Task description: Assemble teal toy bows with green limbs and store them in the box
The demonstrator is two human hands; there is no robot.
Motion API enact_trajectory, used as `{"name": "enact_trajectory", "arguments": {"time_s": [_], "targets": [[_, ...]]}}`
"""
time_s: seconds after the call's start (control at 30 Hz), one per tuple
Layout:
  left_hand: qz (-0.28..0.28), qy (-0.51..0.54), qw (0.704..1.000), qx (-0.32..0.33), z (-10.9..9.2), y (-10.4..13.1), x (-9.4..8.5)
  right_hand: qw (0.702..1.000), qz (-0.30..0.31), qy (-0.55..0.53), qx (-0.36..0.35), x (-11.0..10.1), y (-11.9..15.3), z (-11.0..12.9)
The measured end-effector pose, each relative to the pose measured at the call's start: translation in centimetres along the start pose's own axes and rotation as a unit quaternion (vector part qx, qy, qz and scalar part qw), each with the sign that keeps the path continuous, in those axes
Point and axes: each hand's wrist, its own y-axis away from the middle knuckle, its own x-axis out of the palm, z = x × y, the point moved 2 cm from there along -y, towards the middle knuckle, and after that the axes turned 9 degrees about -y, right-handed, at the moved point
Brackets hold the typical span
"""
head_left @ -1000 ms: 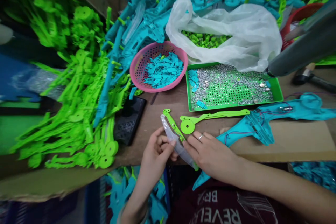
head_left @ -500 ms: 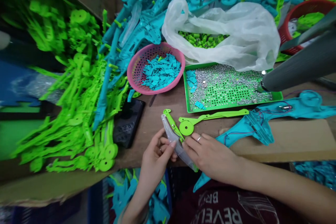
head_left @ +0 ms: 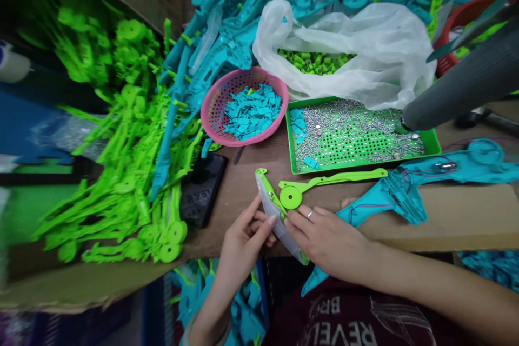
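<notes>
A curved translucent plastic piece lies aslant at the table's front edge, held between my two hands. My left hand pinches its left side, thumb on top and fingers curled beneath. From the other side, my right hand, with a ring on one finger, presses bent fingers on it. A slim green plastic part runs along the translucent piece; its lower stretch is hidden by my fingers. Just beyond my right fingertips is a green lever with a round disc. Right of that lies a turquoise shell with wires.
A green tray of screws and a pink basket of turquoise pieces stand behind. A white bag holds small green caps. Green parts pile up left, beside a dark phone. A grey cylindrical tool hangs at right.
The whole view has shifted slightly, so things sit a little farther right. Both hands keep nearly the same hold on the translucent piece. The grey tool has swung a little.
</notes>
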Motion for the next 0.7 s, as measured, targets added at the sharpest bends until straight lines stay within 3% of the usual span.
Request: {"name": "enact_trajectory", "arguments": {"time_s": [0.23,0.47,0.7], "targets": [[-0.033,-0.183,0.972,0.147,-2.1,-2.2,-2.0,1.000,-0.015,0.006,-0.002,0.0,0.1,0.0],[0.047,-0.173,0.976,0.125,-2.1,-2.1,-2.2,1.000,-0.006,-0.021,0.012,-0.3,-0.1,0.0],[0.039,-0.142,0.984,0.103,-1.3,-2.2,-1.9,0.989,0.042,-0.011,0.138,-0.6,-2.0,0.6]]}}
